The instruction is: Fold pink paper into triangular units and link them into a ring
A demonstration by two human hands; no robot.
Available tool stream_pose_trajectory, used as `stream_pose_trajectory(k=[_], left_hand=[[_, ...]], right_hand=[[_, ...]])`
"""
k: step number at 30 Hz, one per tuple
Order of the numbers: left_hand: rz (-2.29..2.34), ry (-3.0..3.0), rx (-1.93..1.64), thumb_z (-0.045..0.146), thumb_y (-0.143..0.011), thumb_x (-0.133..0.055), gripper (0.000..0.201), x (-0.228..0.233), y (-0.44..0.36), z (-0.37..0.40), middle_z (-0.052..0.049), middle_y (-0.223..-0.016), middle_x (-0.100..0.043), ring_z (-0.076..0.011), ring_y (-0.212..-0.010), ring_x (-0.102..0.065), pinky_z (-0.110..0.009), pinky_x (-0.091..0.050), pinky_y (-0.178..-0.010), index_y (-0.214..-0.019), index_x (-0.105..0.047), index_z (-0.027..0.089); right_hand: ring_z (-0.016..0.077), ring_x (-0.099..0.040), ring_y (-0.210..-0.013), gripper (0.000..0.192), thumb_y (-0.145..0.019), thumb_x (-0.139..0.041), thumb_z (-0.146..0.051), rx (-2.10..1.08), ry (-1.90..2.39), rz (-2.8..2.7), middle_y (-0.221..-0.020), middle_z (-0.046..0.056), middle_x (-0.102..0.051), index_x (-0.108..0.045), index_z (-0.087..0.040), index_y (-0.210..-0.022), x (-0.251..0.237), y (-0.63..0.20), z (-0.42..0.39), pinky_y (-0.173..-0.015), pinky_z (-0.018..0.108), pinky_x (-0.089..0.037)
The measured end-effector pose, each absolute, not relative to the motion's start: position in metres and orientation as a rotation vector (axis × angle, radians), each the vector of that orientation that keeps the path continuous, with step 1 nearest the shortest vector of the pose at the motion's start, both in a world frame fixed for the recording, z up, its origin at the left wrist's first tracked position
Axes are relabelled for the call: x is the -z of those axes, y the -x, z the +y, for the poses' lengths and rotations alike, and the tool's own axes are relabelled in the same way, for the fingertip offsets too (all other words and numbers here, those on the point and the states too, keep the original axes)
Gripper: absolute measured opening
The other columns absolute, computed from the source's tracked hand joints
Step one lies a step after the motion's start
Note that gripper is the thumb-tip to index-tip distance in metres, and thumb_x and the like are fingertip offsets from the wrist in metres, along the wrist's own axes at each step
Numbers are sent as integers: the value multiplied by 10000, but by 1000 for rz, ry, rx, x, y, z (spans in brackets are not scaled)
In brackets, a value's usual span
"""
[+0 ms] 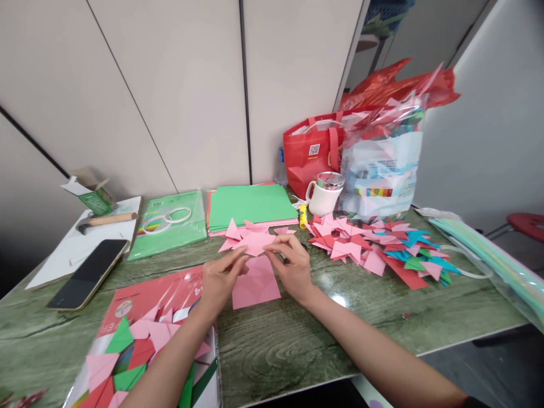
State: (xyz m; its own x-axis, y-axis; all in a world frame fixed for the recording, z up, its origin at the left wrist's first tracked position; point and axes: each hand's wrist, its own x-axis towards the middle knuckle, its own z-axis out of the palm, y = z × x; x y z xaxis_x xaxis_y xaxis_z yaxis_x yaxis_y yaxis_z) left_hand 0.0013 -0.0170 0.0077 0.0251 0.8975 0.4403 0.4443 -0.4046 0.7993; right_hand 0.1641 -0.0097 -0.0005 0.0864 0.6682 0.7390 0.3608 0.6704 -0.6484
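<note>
A pink square of paper (255, 286) lies flat on the green wood-grain table (297, 340). My left hand (219, 280) pinches its upper left corner with thumb and fingers. My right hand (293, 266) holds its upper right edge, fingers curled down on it. Just beyond both hands lies a small heap of folded pink paper shapes (250, 238).
A stack of green and pink sheets (250, 207) sits behind. A pile of folded coloured shapes (382, 249), a white mug (323, 195), a red bag (310, 153) and a plastic bag (382, 170) stand right. A phone (89, 275), hammer (106, 221), tape rolls (168, 220) and a packet of shapes (140, 345) lie left.
</note>
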Motion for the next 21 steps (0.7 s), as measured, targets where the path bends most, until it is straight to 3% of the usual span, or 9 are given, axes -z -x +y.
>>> stream_pose_trajectory(k=[5,12,21], left_hand=[[1254,-1743,-1315,240,-738,-598,230,-7,0,-14,-32,-738,-725,-164,-662,-670,-246,-519,-639,-946,-687,200],[1276,-1743,-1436,204,-697,-628,150,-9,4,-12,-26,-818,-724,-178,-732,-664,-259,-521,-669,-817,-717,221],[1215,-1681,-1361,157,-600,-699,119,-15,1,-12,-14,-705,-724,-158,-637,-646,-226,-508,-598,-698,-728,217]], right_hand=[[150,-540,-752,130,-761,-572,-161,-431,895,-1494,-777,30,-536,-667,-230,-817,4,-164,-6,-661,276,-455],[146,-591,-719,157,-714,-629,-217,-905,841,-1436,-797,31,-636,-661,-205,-868,3,-162,-6,-657,262,-489],[136,-561,-671,133,-659,-644,-140,-878,877,-1473,-711,22,-635,-705,-197,-762,3,-164,-4,-587,233,-443]])
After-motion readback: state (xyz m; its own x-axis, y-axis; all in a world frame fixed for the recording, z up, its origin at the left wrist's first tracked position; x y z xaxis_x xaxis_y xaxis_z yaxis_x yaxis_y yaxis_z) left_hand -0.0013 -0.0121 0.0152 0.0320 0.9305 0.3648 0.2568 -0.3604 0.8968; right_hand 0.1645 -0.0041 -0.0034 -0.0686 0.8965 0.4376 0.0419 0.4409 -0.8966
